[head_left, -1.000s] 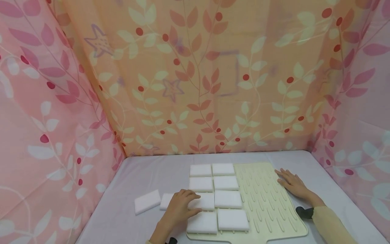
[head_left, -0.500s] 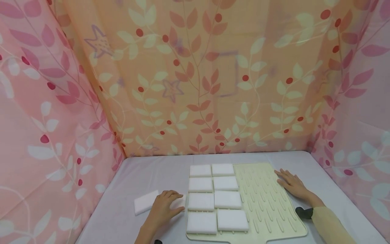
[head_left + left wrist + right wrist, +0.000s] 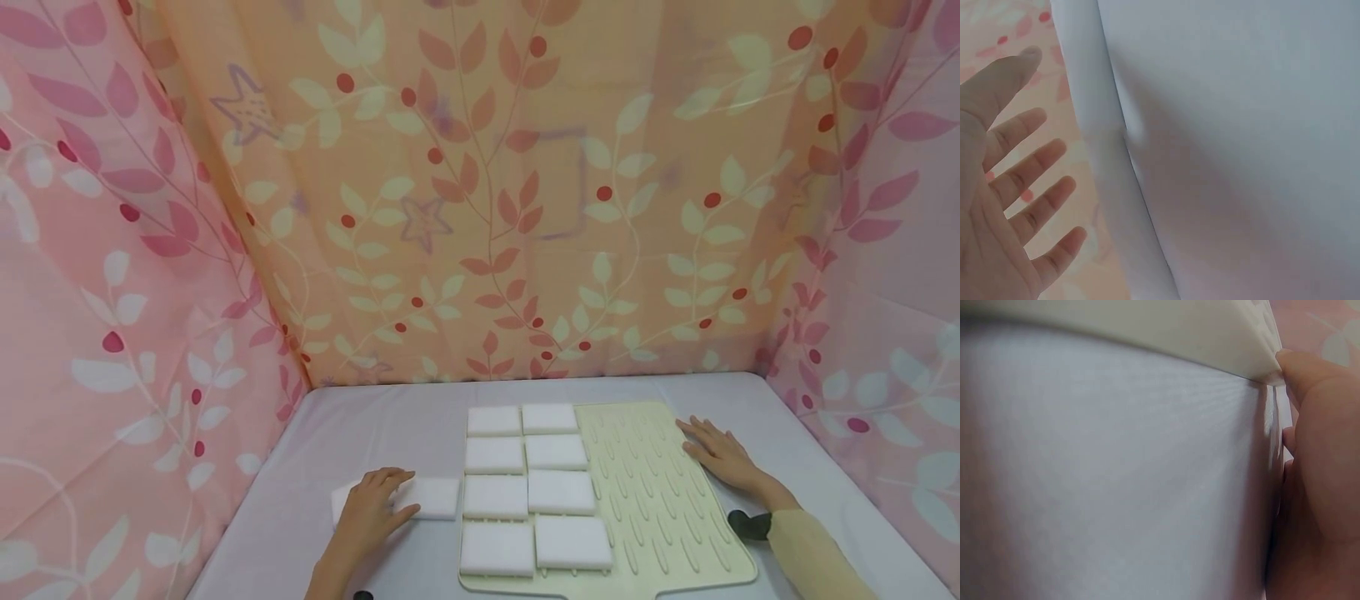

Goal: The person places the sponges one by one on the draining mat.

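Observation:
My left hand (image 3: 371, 504) is over the left part of the table, fingers apart and nothing in its grasp. It overlaps a tilted white sponge block (image 3: 341, 500) and sits beside a second white sponge block (image 3: 435, 498), both lying flat. In the left wrist view the left fingers (image 3: 1035, 209) are spread. My right hand (image 3: 720, 454) rests at the right edge of the pale green ribbed mat (image 3: 660, 492), fingers extended. The right wrist view has the thumb (image 3: 1316, 375) touching the mat's edge. Several white sponge blocks (image 3: 495, 546) lie in two columns on the mat's left half.
A table with a white cloth (image 3: 375, 417) carries everything. Floral curtains (image 3: 480, 208) enclose it at the back and both sides. The mat's handle (image 3: 611, 587) reaches the near edge of the view. A black wrist strap piece (image 3: 750, 523) shows by the right sleeve.
My left hand has moved left, away from the blocks on the mat, uncovering the nearer loose block and now overlapping the tilted one. My right hand stays in place.

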`<act>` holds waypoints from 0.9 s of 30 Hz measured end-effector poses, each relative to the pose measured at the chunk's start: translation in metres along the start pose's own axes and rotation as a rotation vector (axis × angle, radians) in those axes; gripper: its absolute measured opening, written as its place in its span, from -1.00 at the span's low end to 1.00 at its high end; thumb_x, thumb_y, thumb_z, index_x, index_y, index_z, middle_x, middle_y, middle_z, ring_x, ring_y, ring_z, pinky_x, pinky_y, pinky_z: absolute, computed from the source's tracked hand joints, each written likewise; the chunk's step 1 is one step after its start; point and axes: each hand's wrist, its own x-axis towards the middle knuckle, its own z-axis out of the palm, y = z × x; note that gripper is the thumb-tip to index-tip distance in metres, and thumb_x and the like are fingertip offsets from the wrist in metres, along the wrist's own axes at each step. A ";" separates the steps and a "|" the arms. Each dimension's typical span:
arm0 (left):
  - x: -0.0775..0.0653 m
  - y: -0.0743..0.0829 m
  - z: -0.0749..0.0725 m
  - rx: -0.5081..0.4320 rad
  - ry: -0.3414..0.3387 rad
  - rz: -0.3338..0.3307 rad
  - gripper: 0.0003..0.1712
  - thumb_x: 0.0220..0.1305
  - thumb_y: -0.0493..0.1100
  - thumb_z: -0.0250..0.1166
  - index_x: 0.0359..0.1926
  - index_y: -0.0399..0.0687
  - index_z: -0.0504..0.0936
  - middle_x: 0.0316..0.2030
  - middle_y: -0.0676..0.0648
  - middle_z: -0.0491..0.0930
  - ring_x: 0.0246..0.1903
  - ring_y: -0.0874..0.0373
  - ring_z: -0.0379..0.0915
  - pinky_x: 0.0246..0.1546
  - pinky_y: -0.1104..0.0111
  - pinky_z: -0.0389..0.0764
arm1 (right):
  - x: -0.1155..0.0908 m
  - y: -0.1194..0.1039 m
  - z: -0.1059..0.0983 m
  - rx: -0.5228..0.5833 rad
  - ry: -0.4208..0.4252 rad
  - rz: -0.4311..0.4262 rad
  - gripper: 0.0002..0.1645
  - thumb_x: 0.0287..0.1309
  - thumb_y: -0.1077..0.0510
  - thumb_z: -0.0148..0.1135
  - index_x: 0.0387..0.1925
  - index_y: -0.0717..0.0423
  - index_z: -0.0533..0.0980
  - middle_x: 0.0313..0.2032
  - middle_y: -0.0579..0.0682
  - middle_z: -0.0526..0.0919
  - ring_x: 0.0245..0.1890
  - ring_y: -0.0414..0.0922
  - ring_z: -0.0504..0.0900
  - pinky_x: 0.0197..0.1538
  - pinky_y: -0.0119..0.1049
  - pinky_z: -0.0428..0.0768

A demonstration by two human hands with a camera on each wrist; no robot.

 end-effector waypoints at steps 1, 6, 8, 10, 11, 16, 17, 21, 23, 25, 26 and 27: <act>-0.001 -0.003 -0.001 0.001 0.007 -0.005 -0.45 -0.07 0.06 0.45 0.00 0.03 0.60 -0.05 0.00 0.54 0.00 -0.04 0.42 -0.14 -0.04 0.46 | 0.000 0.000 0.000 0.001 0.000 0.001 -0.34 0.30 -0.04 0.00 0.32 0.19 0.19 0.31 0.44 0.04 0.30 0.45 -0.10 0.19 0.39 -0.28; -0.005 -0.016 -0.002 0.013 0.050 -0.016 -0.44 -0.11 0.04 0.48 -0.02 0.02 0.62 -0.05 -0.04 0.55 -0.01 -0.08 0.42 -0.17 -0.07 0.45 | 0.000 -0.001 0.000 0.003 -0.003 0.007 -0.34 0.30 -0.04 0.00 0.33 0.18 0.19 0.32 0.44 0.04 0.30 0.44 -0.11 0.19 0.38 -0.29; -0.006 -0.022 -0.003 0.016 0.057 -0.021 -0.45 -0.11 0.03 0.48 -0.02 0.01 0.62 -0.04 -0.06 0.55 -0.02 -0.10 0.43 -0.18 -0.08 0.46 | 0.000 -0.001 0.000 0.008 -0.005 0.010 -0.33 0.30 -0.04 0.00 0.33 0.18 0.18 0.32 0.43 0.03 0.31 0.43 -0.11 0.20 0.38 -0.30; -0.008 -0.027 -0.005 0.025 0.054 -0.026 -0.44 -0.10 0.03 0.47 -0.02 0.00 0.62 -0.04 -0.10 0.55 -0.02 -0.12 0.43 -0.19 -0.09 0.46 | 0.000 -0.001 0.000 0.008 -0.005 0.013 -0.33 0.30 -0.04 0.00 0.33 0.18 0.18 0.32 0.43 0.03 0.31 0.43 -0.12 0.20 0.37 -0.30; -0.009 -0.030 -0.006 0.028 0.049 -0.031 -0.44 -0.10 0.04 0.47 -0.01 -0.01 0.61 -0.03 -0.11 0.54 -0.01 -0.13 0.43 -0.19 -0.10 0.46 | 0.000 -0.001 0.000 0.008 -0.007 0.014 -0.33 0.30 -0.04 0.00 0.33 0.18 0.18 0.32 0.43 0.03 0.31 0.43 -0.12 0.20 0.37 -0.30; -0.014 -0.040 -0.013 0.050 0.022 -0.055 -0.40 -0.08 0.05 0.45 0.02 -0.08 0.58 -0.01 -0.19 0.53 -0.01 -0.20 0.42 -0.18 -0.11 0.46 | 0.000 0.001 0.001 -0.001 -0.004 0.009 -0.34 0.31 -0.05 -0.01 0.33 0.18 0.19 0.32 0.43 0.04 0.31 0.43 -0.10 0.20 0.37 -0.29; -0.015 -0.040 -0.015 0.052 0.019 -0.060 -0.40 -0.07 0.05 0.45 0.02 -0.09 0.58 -0.01 -0.20 0.53 -0.02 -0.21 0.42 -0.18 -0.11 0.46 | 0.000 0.001 0.001 -0.002 -0.003 0.008 -0.34 0.31 -0.05 -0.01 0.33 0.18 0.19 0.32 0.43 0.04 0.31 0.43 -0.10 0.20 0.37 -0.29; -0.019 -0.043 -0.022 0.047 0.013 -0.091 -0.40 -0.07 0.04 0.45 0.01 -0.13 0.58 -0.01 -0.23 0.52 -0.03 -0.25 0.42 -0.18 -0.12 0.46 | 0.000 0.002 0.002 -0.002 0.004 0.003 -0.33 0.30 -0.06 -0.01 0.33 0.19 0.19 0.31 0.44 0.05 0.30 0.43 -0.09 0.19 0.38 -0.29; -0.021 -0.046 -0.025 0.043 0.001 -0.116 -0.39 -0.06 0.06 0.43 0.01 -0.13 0.58 -0.01 -0.24 0.52 -0.02 -0.26 0.41 -0.17 -0.13 0.44 | 0.001 0.002 0.002 -0.004 0.004 0.005 -0.33 0.30 -0.06 -0.01 0.32 0.19 0.19 0.31 0.44 0.05 0.30 0.43 -0.10 0.19 0.38 -0.29; -0.022 -0.049 -0.027 0.042 -0.020 -0.143 -0.38 -0.05 0.09 0.42 0.02 -0.12 0.57 0.00 -0.23 0.52 0.00 -0.25 0.39 -0.15 -0.14 0.43 | 0.001 0.003 0.002 -0.004 0.004 0.009 -0.33 0.30 -0.07 -0.01 0.32 0.19 0.19 0.32 0.44 0.04 0.30 0.43 -0.10 0.19 0.38 -0.29; -0.023 -0.051 -0.028 0.040 -0.029 -0.156 -0.38 -0.04 0.10 0.41 0.03 -0.11 0.56 0.00 -0.22 0.51 0.00 -0.25 0.39 -0.16 -0.14 0.43 | 0.001 0.003 0.002 -0.004 0.004 0.012 -0.32 0.30 -0.07 -0.01 0.33 0.18 0.19 0.32 0.43 0.04 0.31 0.43 -0.11 0.20 0.38 -0.29; -0.024 -0.053 -0.028 0.039 -0.037 -0.167 -0.37 -0.04 0.11 0.41 0.04 -0.11 0.56 0.00 -0.22 0.52 0.01 -0.24 0.39 -0.15 -0.14 0.43 | 0.001 0.004 0.003 -0.003 0.000 0.015 -0.32 0.30 -0.08 -0.01 0.33 0.18 0.19 0.32 0.43 0.04 0.31 0.43 -0.11 0.20 0.37 -0.29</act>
